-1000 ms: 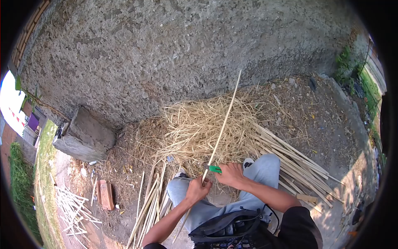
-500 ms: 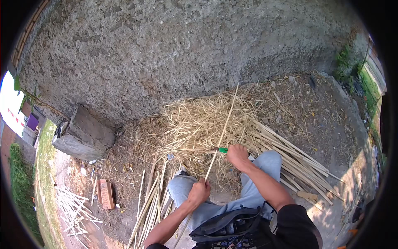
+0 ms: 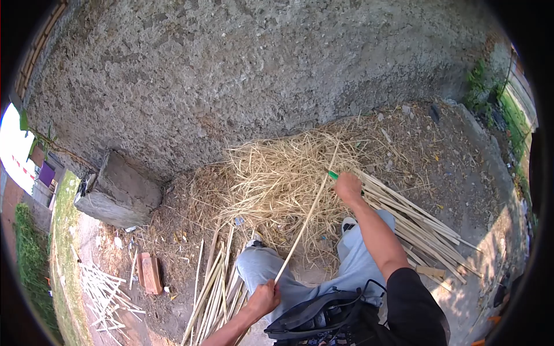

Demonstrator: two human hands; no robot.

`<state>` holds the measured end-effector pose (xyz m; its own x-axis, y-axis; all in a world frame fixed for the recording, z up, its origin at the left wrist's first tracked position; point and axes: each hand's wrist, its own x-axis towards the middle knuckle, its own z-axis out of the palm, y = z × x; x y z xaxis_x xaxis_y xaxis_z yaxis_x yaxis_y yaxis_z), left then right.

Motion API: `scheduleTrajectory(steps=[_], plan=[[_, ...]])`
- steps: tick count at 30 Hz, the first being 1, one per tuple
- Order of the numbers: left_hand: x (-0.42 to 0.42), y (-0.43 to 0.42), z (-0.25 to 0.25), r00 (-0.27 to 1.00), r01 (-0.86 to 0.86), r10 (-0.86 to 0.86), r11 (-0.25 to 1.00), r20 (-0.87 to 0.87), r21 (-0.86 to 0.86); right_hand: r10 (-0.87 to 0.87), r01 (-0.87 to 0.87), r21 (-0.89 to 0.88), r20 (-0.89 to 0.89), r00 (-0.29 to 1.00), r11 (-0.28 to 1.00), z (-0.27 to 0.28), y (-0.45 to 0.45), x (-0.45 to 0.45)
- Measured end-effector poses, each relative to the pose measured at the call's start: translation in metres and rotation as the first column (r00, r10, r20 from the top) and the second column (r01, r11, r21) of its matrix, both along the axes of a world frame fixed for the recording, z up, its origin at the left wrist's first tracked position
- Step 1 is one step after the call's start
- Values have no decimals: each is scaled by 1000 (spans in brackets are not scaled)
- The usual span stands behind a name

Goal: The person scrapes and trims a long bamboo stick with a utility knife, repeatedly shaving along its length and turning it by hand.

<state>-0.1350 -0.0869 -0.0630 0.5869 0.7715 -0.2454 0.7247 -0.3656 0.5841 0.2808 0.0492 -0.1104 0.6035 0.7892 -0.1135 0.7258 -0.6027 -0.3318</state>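
My left hand (image 3: 264, 299), closed near my left knee, grips the lower part of a long thin bamboo strip (image 3: 307, 222). The strip slants up and away over a heap of pale shavings (image 3: 271, 179). My right hand (image 3: 348, 187) is closed around a green-handled knife (image 3: 333, 174), held against the strip near its far end. The knife's blade is hard to make out there. My legs in light blue trousers are spread either side of the strip, with a black bag (image 3: 323, 314) at my lap.
Long bamboo strips (image 3: 410, 222) lie in a bundle to the right, and more strips (image 3: 216, 288) lie beside my left leg. Further left are a reddish brick (image 3: 151, 275), a scattered pile of pale sticks (image 3: 107, 294) and a concrete block (image 3: 124, 190). A rough wall (image 3: 259, 75) rises ahead.
My right hand and the knife have moved up and away along the strip, towards its far end. My left hand has shifted down and left, and the strip has come back towards me.
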Motion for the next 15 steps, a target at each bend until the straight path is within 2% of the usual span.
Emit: scheduleTrajectory(steps=[2,3,4,6,7,8,10,11,12,15], plan=[[-21,-18,12,997,7,-14,996,-78,-84,-114,114,38,4,993,993,-8,2,43],[-36,-26,7,999,38,-38,998,-9,-46,-154,152,67,20,988,986,-19,6,61],[-46,-30,8,996,68,-67,998,57,-10,-158,157,71,12,987,985,-8,6,59],[-49,-27,8,999,6,-5,1000,49,-22,-165,167,66,-38,986,984,16,-1,55],[-41,-20,11,997,-77,77,997,8,-22,-127,131,24,-136,983,991,26,1,49],[-33,-11,15,987,-159,159,987,-33,-17,-70,81,64,-149,986,995,31,-1,33],[-9,7,23,981,-194,193,981,-30,-19,90,-72,112,-167,982,991,52,-16,-17],[4,16,27,977,-207,209,978,52,-36,195,-176,117,-171,966,977,60,-26,-43],[16,24,29,966,-218,223,975,132,-54,281,-234,238,-189,941,943,67,-41,-70],[51,55,11,959,-244,251,967,134,-67,506,-483,166,-148,850,860,79,-76,-126]])
